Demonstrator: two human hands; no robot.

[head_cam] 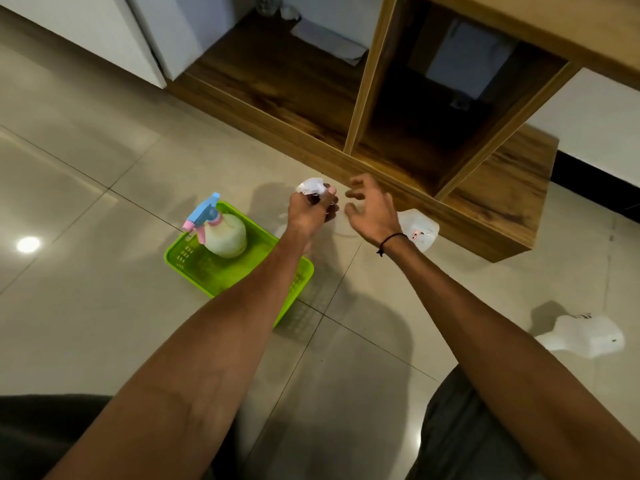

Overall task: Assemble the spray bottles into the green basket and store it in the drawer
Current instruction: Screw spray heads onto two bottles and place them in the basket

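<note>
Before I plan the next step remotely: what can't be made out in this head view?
- What the left hand grips: a white spray head shows, the fingers hide the rest.
- Clear bottle behind the open right hand: the wrist covers its neck.
- Green basket: the left forearm crosses its near right corner.
- White bottle on the floor: label too small to read.
- Cabinet interior: too dark.

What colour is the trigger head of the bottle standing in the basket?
Light blue with pink trim, on the spray head; head view.
</note>
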